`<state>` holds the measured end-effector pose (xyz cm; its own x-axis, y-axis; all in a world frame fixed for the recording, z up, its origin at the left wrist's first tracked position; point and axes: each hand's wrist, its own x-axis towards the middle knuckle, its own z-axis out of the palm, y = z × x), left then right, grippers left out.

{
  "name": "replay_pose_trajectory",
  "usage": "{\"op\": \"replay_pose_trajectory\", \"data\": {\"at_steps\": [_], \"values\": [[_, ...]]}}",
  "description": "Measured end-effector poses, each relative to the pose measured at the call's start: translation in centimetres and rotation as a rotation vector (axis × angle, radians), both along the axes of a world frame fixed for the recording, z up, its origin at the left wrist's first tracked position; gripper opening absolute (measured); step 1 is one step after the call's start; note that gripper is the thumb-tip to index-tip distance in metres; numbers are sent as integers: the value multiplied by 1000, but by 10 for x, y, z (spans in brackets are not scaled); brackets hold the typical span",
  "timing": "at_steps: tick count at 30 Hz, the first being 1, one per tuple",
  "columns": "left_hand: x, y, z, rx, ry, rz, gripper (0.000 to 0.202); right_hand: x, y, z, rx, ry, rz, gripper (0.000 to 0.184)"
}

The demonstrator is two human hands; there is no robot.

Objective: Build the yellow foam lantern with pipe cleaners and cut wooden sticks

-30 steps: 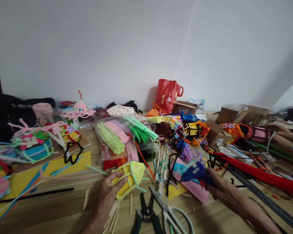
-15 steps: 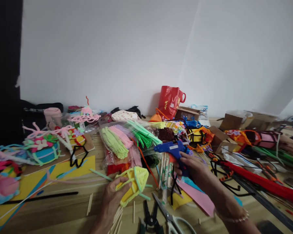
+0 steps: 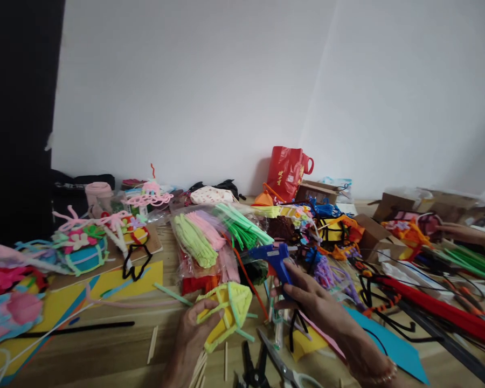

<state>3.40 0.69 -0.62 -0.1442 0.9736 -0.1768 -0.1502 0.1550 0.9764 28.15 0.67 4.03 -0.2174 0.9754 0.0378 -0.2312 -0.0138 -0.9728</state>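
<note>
My left grip (image 3: pixel 196 331) is closed on a yellow pipe-cleaner frame (image 3: pixel 226 312) over the wooden worktop (image 3: pixel 117 350). My right grip (image 3: pixel 311 304) is closed around a blue hot glue gun (image 3: pixel 277 264). Scissors (image 3: pixel 277 358) and pliers (image 3: pixel 253 366) lie nearest me; bagged pipe cleaners (image 3: pixel 194 242) and a red paper bag (image 3: pixel 286 172) sit beyond.

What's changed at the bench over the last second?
The right hand has raised the blue glue gun and carried it left, toward the yellow-and-green pipe-cleaner frame. The left hand stays closed around that frame, and the scissors lie where they were.
</note>
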Motion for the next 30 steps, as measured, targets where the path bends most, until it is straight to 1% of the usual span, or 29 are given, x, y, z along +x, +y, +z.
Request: {"op": "replay_pose_trajectory", "data": {"at_steps": [2, 5, 10, 13, 18, 21, 24, 26, 30], "values": [[0, 0, -1, -7, -10, -8, 28, -2, -1, -4, 5, -32, 20, 51], [-1, 1, -5, -5, -20, -24, 29, -3, -2, -7, 16, -8, 53, 49], [-3, 2, -10, 36, -6, -6, 24, -2, 0, -13, -9, 23, 22, 42], [-4, 4, -12, 24, 5, -4, 25, -5, 4, -15, -17, 114, 28, 36], [-4, 6, -14, 22, 44, -26, 27, -8, 10, -16, -20, 282, 98, 24], [-4, 7, -14, 34, 69, -23, 27, -7, 12, -15, -12, 325, 126, 28], [-4, 6, -14, 22, 61, -39, 28, -7, 12, -15, 11, 316, 152, 33], [-4, 5, -14, 12, 72, -44, 30, -8, 14, -17, 23, 302, 173, 33], [-5, 5, -14, 18, 124, -13, 32, -7, 18, -24, 15, 290, 178, 34]]}}
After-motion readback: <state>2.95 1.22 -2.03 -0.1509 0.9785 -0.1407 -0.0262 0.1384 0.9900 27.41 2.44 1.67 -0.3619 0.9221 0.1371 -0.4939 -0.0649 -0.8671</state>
